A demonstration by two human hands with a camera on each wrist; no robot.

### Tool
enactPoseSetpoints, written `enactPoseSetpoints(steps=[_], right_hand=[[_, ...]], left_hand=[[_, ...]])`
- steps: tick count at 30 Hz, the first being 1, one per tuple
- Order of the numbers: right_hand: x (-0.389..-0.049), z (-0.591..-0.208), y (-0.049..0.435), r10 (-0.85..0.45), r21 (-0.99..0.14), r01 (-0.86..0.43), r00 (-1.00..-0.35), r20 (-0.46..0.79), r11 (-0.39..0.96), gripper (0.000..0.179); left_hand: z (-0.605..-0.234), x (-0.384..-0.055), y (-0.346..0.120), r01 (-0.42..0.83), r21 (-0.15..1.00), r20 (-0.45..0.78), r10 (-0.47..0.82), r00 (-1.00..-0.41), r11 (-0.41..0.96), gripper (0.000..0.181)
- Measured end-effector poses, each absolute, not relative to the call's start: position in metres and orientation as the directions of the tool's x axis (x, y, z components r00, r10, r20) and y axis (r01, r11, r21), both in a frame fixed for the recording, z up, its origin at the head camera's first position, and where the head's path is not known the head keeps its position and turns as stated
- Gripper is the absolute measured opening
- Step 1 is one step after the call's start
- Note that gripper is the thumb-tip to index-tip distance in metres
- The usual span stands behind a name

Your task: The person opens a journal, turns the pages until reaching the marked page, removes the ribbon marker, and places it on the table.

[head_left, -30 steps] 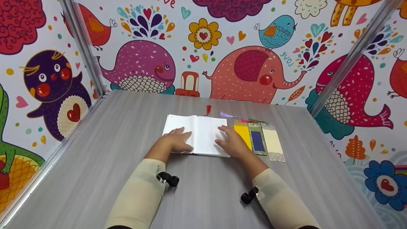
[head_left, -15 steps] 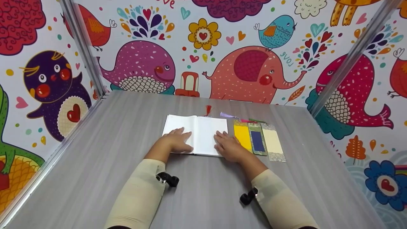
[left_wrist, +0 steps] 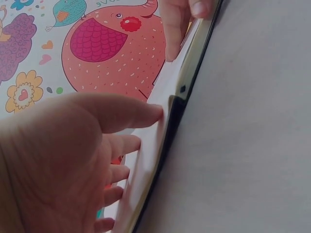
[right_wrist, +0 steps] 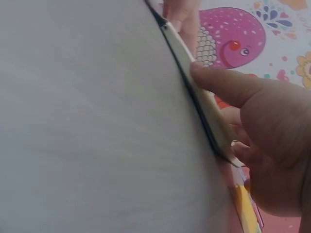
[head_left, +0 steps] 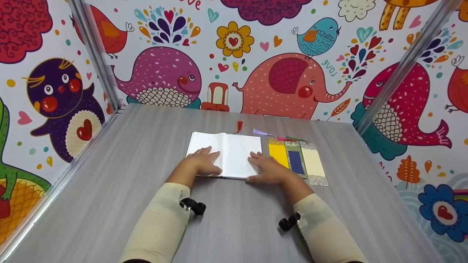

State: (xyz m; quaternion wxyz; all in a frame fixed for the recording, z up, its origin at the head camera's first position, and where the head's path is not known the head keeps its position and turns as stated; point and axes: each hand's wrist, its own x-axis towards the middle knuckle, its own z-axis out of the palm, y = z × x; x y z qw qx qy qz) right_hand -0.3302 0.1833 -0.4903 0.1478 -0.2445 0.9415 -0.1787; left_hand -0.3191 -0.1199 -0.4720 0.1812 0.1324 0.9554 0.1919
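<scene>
An open book point(head_left: 234, 153) with blank-looking white pages lies on the grey table. My left hand point(head_left: 203, 161) rests spread on its left page, thumb pointing toward the spine; the left wrist view shows the thumb and fingertips on the paper point(left_wrist: 148, 153). At the right page's lower right corner is my right hand point(head_left: 268, 170). Its thumb touches the near edge of the page block point(right_wrist: 208, 107) in the right wrist view, while its fingers reach over the right side of the page. The dark cover shows beneath the pages in both wrist views.
Right of the book lie three tasselled bookmarks: a yellow one point(head_left: 278, 152), a green-bordered blue one point(head_left: 296, 162) and a cream one point(head_left: 313, 162). A red tassel point(head_left: 239, 126) shows behind the book. Cartoon-printed walls point(head_left: 234, 73) enclose the table point(head_left: 226, 226).
My right hand has come down from above the right page onto its lower right corner, and its thumb has moved to the near edge. The left hand stays put.
</scene>
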Motion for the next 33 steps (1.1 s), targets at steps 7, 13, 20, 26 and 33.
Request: enactPoseSetpoints(steps=[7,13,20,26,33], right_hand=[[-0.329,-0.481,0.193,-0.501,-0.512,-0.350,-0.844,-0.192,0.785,0.077],[-0.332,-0.479,0.193,-0.406,-0.592,-0.242,-0.900,-0.159,0.768,0.046],[-0.333,-0.479,0.188,-0.227,-0.721,-0.072,-0.966,-0.120,0.689,0.023],[-0.327,-0.473,0.183,-0.204,-0.767,-0.120,-0.979,-0.014,0.630,0.022],[-0.325,-0.470,0.180,-0.201,-0.779,-0.155,-0.979,0.038,0.608,0.022]], left_hand=[[-0.471,-0.320,-0.117,0.174,0.419,-0.288,0.312,-0.905,0.891,0.088],[-0.471,-0.320,-0.112,0.150,0.415,-0.295,0.289,-0.911,0.897,0.096],[-0.471,-0.317,-0.105,0.118,0.424,-0.280,0.254,-0.926,0.898,0.114],[-0.473,-0.314,-0.099,0.149,0.397,-0.225,0.254,-0.941,0.905,0.123],[-0.477,-0.314,-0.095,0.139,0.404,-0.199,0.235,-0.951,0.904,0.129]])
